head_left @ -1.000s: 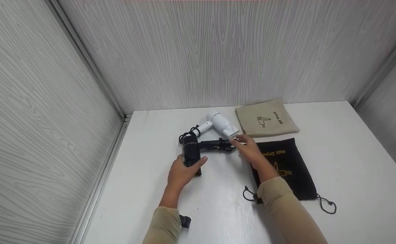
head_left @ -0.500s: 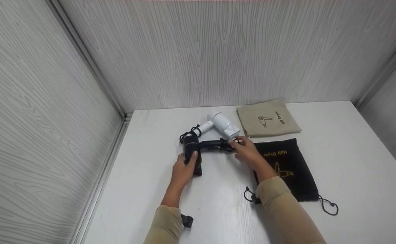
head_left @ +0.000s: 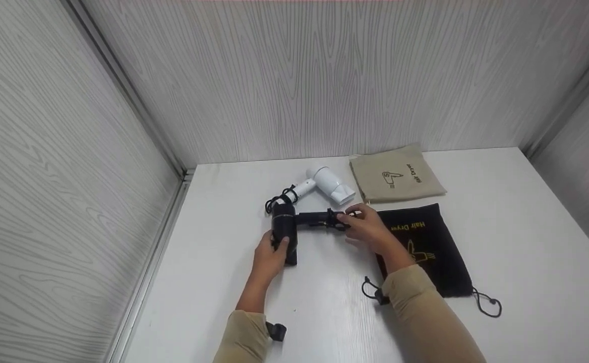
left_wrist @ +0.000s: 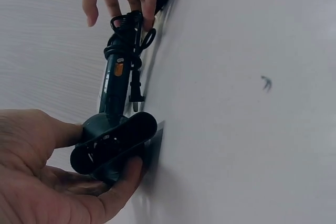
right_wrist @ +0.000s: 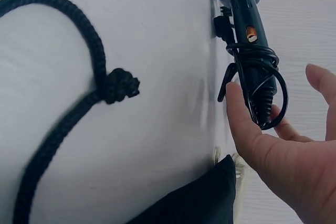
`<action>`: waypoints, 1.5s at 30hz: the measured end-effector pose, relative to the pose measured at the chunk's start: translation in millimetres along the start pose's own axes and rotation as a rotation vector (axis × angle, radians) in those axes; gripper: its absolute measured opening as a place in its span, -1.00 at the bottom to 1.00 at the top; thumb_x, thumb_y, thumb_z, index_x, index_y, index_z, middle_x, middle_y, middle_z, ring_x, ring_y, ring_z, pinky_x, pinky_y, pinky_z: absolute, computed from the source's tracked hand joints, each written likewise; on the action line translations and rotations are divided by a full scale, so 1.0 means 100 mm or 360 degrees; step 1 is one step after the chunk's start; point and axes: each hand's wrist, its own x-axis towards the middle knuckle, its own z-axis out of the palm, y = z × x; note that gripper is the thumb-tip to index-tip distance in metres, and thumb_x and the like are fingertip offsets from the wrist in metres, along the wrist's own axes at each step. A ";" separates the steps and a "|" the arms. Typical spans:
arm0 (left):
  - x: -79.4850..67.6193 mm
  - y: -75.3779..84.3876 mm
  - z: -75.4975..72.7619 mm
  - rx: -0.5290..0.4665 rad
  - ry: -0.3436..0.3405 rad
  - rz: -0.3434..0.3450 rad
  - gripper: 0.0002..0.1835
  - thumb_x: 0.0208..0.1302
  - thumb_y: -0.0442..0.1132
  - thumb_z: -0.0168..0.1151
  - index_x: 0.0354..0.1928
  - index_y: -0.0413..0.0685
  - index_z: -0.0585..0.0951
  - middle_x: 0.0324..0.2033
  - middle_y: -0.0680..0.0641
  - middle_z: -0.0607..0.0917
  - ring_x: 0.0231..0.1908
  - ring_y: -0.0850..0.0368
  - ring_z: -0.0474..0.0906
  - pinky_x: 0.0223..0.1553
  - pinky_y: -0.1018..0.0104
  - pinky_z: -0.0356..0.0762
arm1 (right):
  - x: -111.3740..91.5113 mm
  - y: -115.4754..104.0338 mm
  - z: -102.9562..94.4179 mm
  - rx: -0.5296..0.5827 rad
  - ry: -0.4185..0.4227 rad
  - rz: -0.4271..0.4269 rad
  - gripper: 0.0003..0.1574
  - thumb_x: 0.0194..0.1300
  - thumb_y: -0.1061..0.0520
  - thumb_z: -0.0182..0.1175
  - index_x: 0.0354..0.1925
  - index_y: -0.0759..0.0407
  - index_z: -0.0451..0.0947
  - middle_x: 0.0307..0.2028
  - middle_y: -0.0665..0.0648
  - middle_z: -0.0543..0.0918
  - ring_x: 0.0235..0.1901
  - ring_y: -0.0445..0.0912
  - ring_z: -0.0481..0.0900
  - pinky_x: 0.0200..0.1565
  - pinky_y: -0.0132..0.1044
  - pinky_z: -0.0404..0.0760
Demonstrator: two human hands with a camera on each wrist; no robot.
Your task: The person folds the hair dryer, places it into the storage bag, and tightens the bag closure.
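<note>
A black hair dryer [head_left: 285, 227] lies crosswise, its barrel to the left and its handle pointing right. My left hand [head_left: 268, 258] grips the barrel near the nozzle [left_wrist: 113, 142], thumb on one side and fingers on the other. The power cord [right_wrist: 257, 59] is wound round the handle, and its plug hangs alongside. At the handle's end, my right hand [head_left: 370, 229] has its fingers against the cord and handle tip, while the thumb stands apart in the right wrist view. Whether the dryer touches the table is hard to tell.
A white hair dryer [head_left: 330, 184] with a black cord lies just behind. To the right are a beige pouch [head_left: 398, 174] and a black drawstring pouch [head_left: 440, 257], partly under my right forearm. Panels wall the white table [head_left: 214, 242] at back and sides.
My left thumb, spread away from the barrel a second ago, now lies on it. The right hand's fingers have shifted slightly at the handle end. The black dryer has barely moved.
</note>
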 end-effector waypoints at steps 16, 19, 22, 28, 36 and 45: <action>-0.12 0.17 -0.11 -0.0276 -0.0129 0.0040 -0.29 0.43 -0.23 0.37 0.54 -0.01 0.30 0.41 -0.36 0.46 0.31 -0.33 0.57 0.28 -0.11 0.64 | -0.09 -0.02 -0.23 -0.0251 -0.0309 0.0014 -0.33 0.41 -0.05 0.44 0.26 0.38 0.60 0.00 0.28 0.75 -0.03 0.05 0.77 0.11 -0.07 0.78; -0.12 0.19 -0.12 -0.0356 -0.0199 0.0033 -0.22 0.39 -0.22 0.44 0.55 0.00 0.29 0.40 -0.34 0.44 0.28 -0.32 0.58 0.25 -0.07 0.67 | -0.13 -0.06 -0.27 -0.0232 -0.0379 0.0002 -0.40 0.43 0.00 0.41 0.22 0.39 0.61 -0.08 0.21 0.74 -0.08 0.01 0.77 0.12 -0.04 0.78; -0.11 0.18 -0.13 -0.0405 -0.0274 0.0002 -0.14 0.37 -0.18 0.47 0.60 -0.11 0.25 0.42 -0.35 0.42 0.29 -0.28 0.59 0.27 -0.03 0.67 | -0.17 -0.10 -0.31 -0.0214 -0.0375 -0.0035 -0.47 0.45 0.04 0.39 0.18 0.40 0.63 -0.14 0.19 0.76 -0.15 -0.03 0.78 0.14 0.02 0.77; -0.11 0.17 -0.11 -0.0516 -0.0402 0.0020 -0.20 0.40 -0.16 0.45 0.55 -0.29 0.33 0.42 -0.38 0.44 0.30 -0.25 0.62 0.29 0.03 0.66 | -0.23 -0.16 -0.36 -0.0180 -0.0397 -0.0068 -0.53 0.48 0.07 0.37 0.15 0.41 0.64 -0.10 0.31 0.78 -0.21 -0.07 0.77 0.15 0.06 0.76; -0.18 0.25 0.07 -0.0637 -0.0341 0.0187 -0.21 0.43 -0.23 0.42 0.57 -0.33 0.29 0.41 -0.42 0.52 0.35 -0.28 0.59 0.31 0.04 0.62 | -0.30 -0.12 -0.37 -0.0087 -0.0231 -0.0180 -0.57 0.47 0.09 0.39 0.11 0.39 0.65 -0.21 0.09 0.79 -0.23 -0.13 0.74 -0.03 -0.27 0.79; -0.25 0.40 0.29 -0.0827 -0.0164 0.0293 -0.25 0.43 -0.27 0.41 0.56 -0.28 0.33 0.39 -0.37 0.56 0.34 -0.26 0.61 0.29 0.06 0.65 | -0.46 -0.05 -0.07 0.0139 0.0139 -0.0360 -0.57 0.48 0.13 0.37 0.15 0.41 0.65 -0.18 0.15 0.78 -0.28 -0.15 0.75 -0.12 -0.34 0.80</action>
